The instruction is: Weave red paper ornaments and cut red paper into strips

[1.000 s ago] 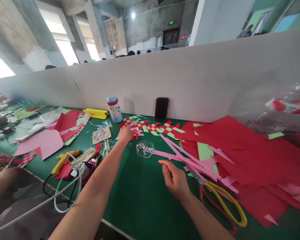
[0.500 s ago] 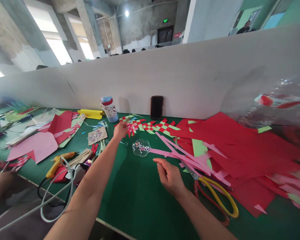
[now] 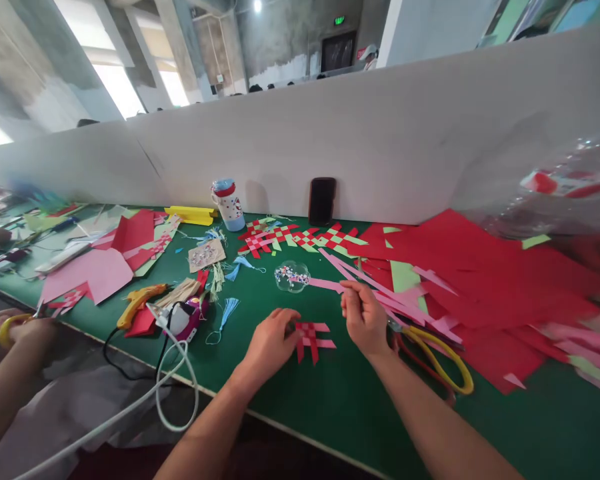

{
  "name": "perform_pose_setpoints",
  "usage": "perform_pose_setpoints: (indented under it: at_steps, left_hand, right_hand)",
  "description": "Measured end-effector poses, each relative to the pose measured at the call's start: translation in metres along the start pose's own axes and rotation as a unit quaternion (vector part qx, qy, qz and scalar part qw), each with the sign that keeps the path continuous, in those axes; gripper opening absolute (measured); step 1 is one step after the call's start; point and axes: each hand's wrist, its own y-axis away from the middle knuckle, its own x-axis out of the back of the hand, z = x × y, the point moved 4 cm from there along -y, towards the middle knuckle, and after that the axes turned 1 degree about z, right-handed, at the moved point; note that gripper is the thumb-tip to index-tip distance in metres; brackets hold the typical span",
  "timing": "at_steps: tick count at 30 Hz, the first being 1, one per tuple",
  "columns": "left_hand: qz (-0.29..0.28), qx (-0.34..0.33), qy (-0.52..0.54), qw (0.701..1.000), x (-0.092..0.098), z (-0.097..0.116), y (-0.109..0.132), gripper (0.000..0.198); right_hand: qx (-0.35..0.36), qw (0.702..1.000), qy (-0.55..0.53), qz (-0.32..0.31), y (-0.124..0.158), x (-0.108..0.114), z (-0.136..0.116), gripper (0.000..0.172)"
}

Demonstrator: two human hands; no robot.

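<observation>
My left hand (image 3: 274, 339) is over the green tabletop near its front edge. Its thumb and fingers close on the left side of a woven paper piece (image 3: 310, 331), a red and pink checker with loose strip ends. My right hand (image 3: 366, 319) is curled at the left end of a heap of pink paper strips (image 3: 397, 298). One pink strip (image 3: 325, 285) runs from a small clear dish of beads (image 3: 292, 276) to its fingertips; whether they grip it I cannot tell. Scissors (image 3: 437, 353) with yellow and red handles lie partly behind my right wrist.
Woven red and green pieces (image 3: 305, 239) line the back, near a phone (image 3: 323, 201) and a cup (image 3: 229, 205). Red paper sheets (image 3: 480, 280) cover the right. Leftward are a yellow glue gun (image 3: 139, 305), a white cable (image 3: 190, 387), tassels (image 3: 227, 312) and another person's hands (image 3: 27, 330).
My left hand has come back from the woven pieces at the rear, bringing a red and pink one to the front. My right hand has moved up to the pink strips.
</observation>
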Motion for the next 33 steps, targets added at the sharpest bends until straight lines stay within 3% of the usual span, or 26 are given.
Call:
perform_pose_setpoints:
  at_steps: [4, 7, 9, 13, 16, 19, 24, 33]
  left_hand:
    - [0.014, -0.053, -0.078, 0.995, 0.004, -0.006, 0.027, 0.028]
    - [-0.021, -0.157, -0.204, 0.966, -0.001, -0.007, 0.045, 0.035]
    - [-0.036, -0.188, -0.267, 0.944, -0.007, -0.009, 0.053, 0.041]
    - [-0.047, -0.195, -0.309, 0.93, -0.012, -0.012, 0.059, 0.045]
    - [-0.052, -0.2, -0.311, 0.928, -0.012, -0.013, 0.059, 0.046]
    - [-0.052, -0.203, -0.312, 0.927, -0.012, -0.014, 0.059, 0.046]
    - [-0.053, -0.198, -0.308, 0.929, -0.012, -0.013, 0.059, 0.046]
    - [-0.051, -0.194, -0.286, 0.937, -0.01, -0.011, 0.059, 0.047]
  right_hand:
    - [0.033, 0.997, 0.018, -0.063, -0.004, -0.003, -0.011, 0.027]
    - [0.064, 0.99, 0.04, -0.117, -0.007, -0.003, -0.023, 0.026]
    - [0.091, 0.981, 0.064, -0.16, -0.002, -0.003, -0.031, 0.028]
    - [0.167, 0.924, 0.2, -0.281, 0.033, -0.007, -0.039, 0.039]
    - [0.193, 0.88, 0.278, -0.333, 0.059, -0.01, -0.036, 0.043]
    - [0.203, 0.863, 0.305, -0.348, 0.069, -0.011, -0.033, 0.045]
    - [0.195, 0.862, 0.31, -0.349, 0.068, -0.015, -0.029, 0.043]
    - [0.21, 0.911, 0.211, -0.286, 0.062, -0.003, -0.041, 0.033]
